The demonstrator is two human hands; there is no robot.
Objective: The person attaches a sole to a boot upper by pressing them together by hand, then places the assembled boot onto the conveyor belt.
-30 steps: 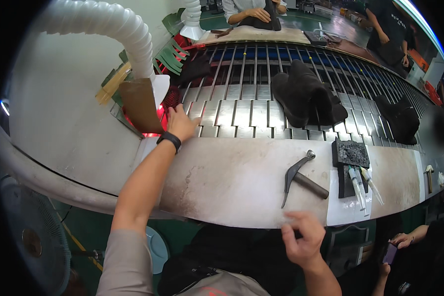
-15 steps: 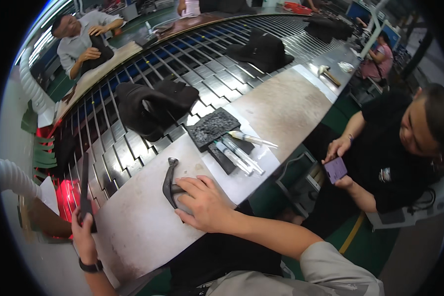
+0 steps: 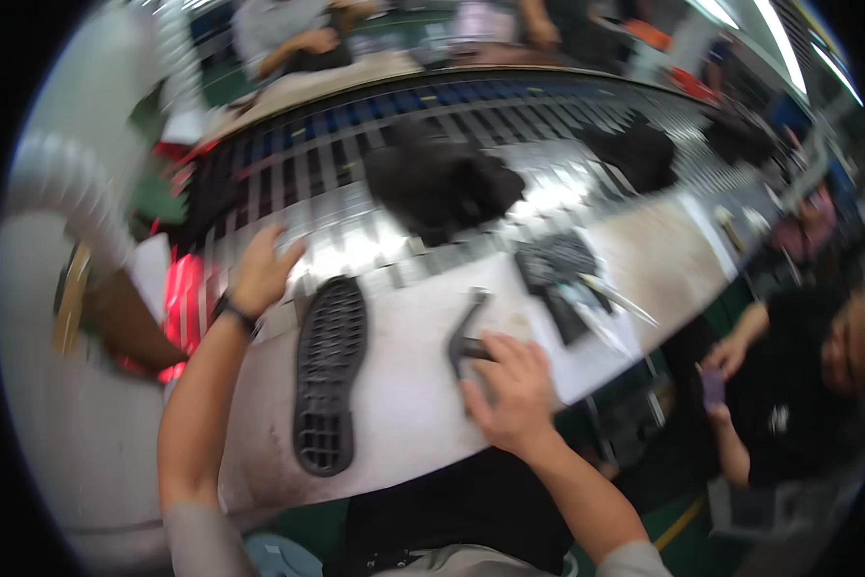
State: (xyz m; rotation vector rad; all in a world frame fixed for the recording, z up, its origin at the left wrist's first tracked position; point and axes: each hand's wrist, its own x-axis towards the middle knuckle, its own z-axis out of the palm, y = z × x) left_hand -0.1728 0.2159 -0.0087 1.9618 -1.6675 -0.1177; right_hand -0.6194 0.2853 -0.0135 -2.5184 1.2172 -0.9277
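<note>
A black shoe sole (image 3: 330, 380) lies on the pale worktable (image 3: 403, 404), its gridded, hollowed side facing up. Beyond its upper left end, my left hand (image 3: 264, 271) stretches out over the table's far edge by the conveyor, empty, with thumb and fingers apart. To the right of the sole, my right hand (image 3: 514, 389) is closed over the handle of a hammer (image 3: 463, 332) that rests on the table. The hammer's curved dark metal head shows past my fingers; much of the handle is hidden under the hand.
Dark shoe uppers (image 3: 437, 183) sit on the slatted metal conveyor (image 3: 346, 231). Right of the hammer, a rough black block (image 3: 557, 258) and several syringe-like tubes (image 3: 610, 308) lie on white paper. A co-worker (image 3: 798, 385) holds a phone at the right. Ribbed white hoses hang at the left.
My left hand has let go of the sole, which now lies flat on the table, and has reached out toward the conveyor. My right hand stays on the hammer. The view has swung left.
</note>
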